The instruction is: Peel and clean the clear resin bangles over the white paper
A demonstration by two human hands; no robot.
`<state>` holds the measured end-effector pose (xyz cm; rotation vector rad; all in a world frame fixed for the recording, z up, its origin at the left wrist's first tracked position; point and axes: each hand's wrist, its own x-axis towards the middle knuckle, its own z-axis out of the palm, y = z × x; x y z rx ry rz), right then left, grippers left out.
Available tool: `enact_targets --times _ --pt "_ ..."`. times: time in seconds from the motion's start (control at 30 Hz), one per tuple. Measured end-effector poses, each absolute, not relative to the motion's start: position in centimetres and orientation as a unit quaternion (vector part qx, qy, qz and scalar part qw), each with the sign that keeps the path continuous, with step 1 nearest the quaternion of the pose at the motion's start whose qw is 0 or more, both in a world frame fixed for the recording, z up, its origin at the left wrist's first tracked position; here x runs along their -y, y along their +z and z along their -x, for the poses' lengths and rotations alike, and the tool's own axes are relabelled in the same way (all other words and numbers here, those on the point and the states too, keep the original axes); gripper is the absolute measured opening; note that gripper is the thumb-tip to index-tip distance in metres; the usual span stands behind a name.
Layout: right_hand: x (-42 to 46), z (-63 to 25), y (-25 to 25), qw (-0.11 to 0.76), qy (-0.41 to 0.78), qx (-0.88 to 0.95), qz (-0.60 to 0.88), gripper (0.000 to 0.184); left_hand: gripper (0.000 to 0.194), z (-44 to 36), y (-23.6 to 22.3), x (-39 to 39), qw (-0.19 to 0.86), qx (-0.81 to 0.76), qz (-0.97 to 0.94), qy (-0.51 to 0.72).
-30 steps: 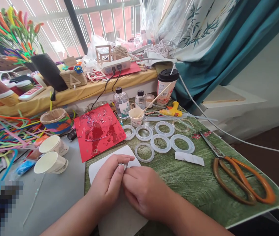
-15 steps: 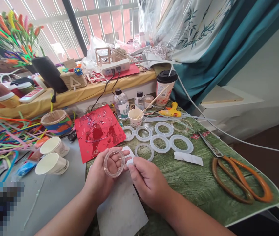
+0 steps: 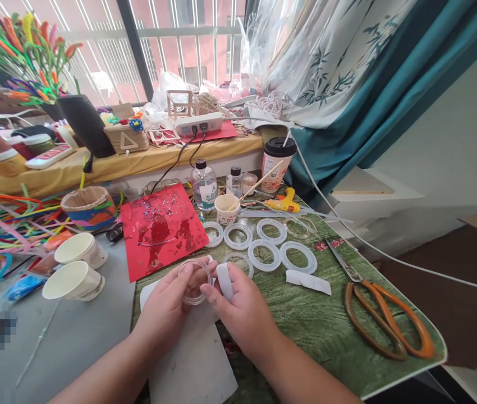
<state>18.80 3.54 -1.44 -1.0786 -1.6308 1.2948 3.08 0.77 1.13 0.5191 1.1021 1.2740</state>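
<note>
One clear ring (image 3: 195,282) rests between the hands (image 3: 163,320).

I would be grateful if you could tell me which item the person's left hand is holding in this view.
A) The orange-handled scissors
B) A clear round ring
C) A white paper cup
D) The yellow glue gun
B: the left hand cradles a clear round ring against its fingers, beside the right hand.
</note>
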Motion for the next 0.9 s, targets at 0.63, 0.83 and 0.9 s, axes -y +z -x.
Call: enact_targets --times 0.63,0.83,0.9 --pt "-4.2 -19.0 -0.9 0.475 0.559 0.476 0.485 0.031 0.051 -2.1 1.4 -1.8 0.550 -0.513 -0.155 0.641" --pt "-4.1 -19.0 -1.0 0.490 0.565 0.467 0.473 0.033 0.059 -2.3 1.3 -2.1 0.560 -0.533 -0.143 0.618" --pt "-4.1 -19.0 -1.0 0.500 0.567 0.453 0.473 0.035 0.061 -2.1 1.1 -2.1 0.561 -0.542 -0.150 0.607"
